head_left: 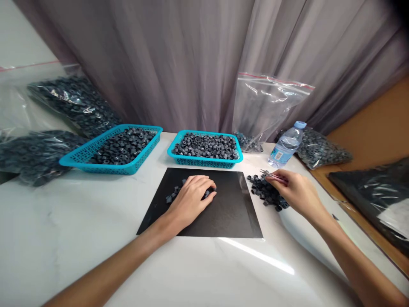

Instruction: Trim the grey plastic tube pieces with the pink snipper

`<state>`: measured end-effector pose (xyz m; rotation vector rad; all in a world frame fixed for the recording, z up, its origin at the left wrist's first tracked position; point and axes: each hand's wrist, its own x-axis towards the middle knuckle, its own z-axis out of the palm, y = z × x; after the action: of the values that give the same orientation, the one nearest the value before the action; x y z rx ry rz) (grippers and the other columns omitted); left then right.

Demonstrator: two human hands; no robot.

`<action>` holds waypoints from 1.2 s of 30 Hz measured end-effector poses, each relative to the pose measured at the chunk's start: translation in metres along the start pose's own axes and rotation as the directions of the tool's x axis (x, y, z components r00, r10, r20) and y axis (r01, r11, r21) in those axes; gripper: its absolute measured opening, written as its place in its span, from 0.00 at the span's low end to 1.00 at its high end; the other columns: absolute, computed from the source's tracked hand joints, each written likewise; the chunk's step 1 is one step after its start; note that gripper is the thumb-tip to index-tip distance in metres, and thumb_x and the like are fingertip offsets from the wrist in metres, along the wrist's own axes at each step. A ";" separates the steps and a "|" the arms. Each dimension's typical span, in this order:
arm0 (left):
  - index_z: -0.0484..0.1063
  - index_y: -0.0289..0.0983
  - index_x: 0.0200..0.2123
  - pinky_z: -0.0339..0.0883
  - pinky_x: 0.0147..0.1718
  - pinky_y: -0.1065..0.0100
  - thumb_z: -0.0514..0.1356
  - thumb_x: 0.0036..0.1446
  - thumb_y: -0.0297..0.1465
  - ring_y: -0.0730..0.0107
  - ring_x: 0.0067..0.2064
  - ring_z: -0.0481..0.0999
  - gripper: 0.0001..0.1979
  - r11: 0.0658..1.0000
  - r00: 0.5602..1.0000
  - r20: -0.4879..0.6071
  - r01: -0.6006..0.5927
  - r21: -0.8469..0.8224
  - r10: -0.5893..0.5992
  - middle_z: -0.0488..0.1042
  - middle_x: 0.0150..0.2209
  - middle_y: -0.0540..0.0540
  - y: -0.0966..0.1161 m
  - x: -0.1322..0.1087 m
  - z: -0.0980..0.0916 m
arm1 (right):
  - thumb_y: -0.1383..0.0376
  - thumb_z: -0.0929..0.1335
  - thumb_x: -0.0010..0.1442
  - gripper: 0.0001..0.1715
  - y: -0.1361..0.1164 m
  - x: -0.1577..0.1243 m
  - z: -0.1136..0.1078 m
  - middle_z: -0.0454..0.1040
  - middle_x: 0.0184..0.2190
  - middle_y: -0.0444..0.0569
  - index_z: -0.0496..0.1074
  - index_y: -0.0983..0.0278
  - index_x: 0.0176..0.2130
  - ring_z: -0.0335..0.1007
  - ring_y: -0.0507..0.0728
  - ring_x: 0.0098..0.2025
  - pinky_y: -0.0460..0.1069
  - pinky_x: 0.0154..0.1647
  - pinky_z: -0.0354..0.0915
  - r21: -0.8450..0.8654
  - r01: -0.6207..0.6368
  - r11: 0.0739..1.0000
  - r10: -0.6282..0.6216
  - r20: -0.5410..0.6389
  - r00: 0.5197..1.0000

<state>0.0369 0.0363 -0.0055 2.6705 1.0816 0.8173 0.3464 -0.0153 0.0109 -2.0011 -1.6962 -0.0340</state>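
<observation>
My left hand (192,196) rests on the black mat (230,213), fingers curled and thumb close to the index finger. A small dark grey part (207,194) shows between them; the palm hides whatever else is beneath. More loose dark parts (172,195) lie on the mat just left of this hand. In my right hand (297,192), closed fingers grip a small two-pointed metal tool (275,176) with pinkish handles, its tips apart and pointing left. Under and beside it spreads a pile of dark ring-like parts (266,192) on the white table.
Two blue baskets, one at left (134,169) and one in the middle (207,162), hold many similar parts. A water bottle (285,147) stands behind my right hand. Clear zip bags of parts sit at left (70,100) and back right (322,147). Grey curtain (179,64) hangs behind.
</observation>
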 end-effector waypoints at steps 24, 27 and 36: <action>0.70 0.39 0.50 0.63 0.50 0.62 0.66 0.63 0.29 0.67 0.42 0.77 0.14 0.962 0.980 -0.163 -0.150 -0.226 0.115 0.79 0.40 0.50 0.028 -0.018 -0.010 | 0.50 0.69 0.58 0.19 0.024 0.004 -0.007 0.66 0.19 0.44 0.67 0.60 0.26 0.57 0.53 0.22 0.46 0.24 0.49 -0.097 0.057 0.994 -0.036 0.209 0.977; 0.72 0.40 0.49 0.63 0.48 0.63 0.65 0.63 0.29 0.68 0.40 0.76 0.11 0.956 0.975 -0.174 -0.176 -0.234 0.137 0.78 0.38 0.50 0.028 -0.018 -0.009 | 0.51 0.69 0.58 0.19 0.026 0.004 -0.004 0.66 0.20 0.44 0.68 0.61 0.26 0.56 0.52 0.22 0.46 0.24 0.49 -0.073 0.078 0.994 -0.061 0.215 0.975; 0.73 0.40 0.43 0.63 0.47 0.62 0.67 0.61 0.28 0.69 0.39 0.76 0.08 0.928 0.957 -0.232 -0.238 -0.287 0.173 0.79 0.37 0.51 0.034 -0.016 -0.013 | 0.49 0.66 0.62 0.21 0.023 0.002 -0.006 0.66 0.20 0.44 0.66 0.60 0.26 0.55 0.53 0.22 0.47 0.24 0.47 -0.098 0.058 0.993 -0.034 0.230 0.973</action>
<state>0.0402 -0.0003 0.0095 2.4957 0.6409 1.2115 0.3703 -0.0182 0.0085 -2.1088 -1.9196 0.0972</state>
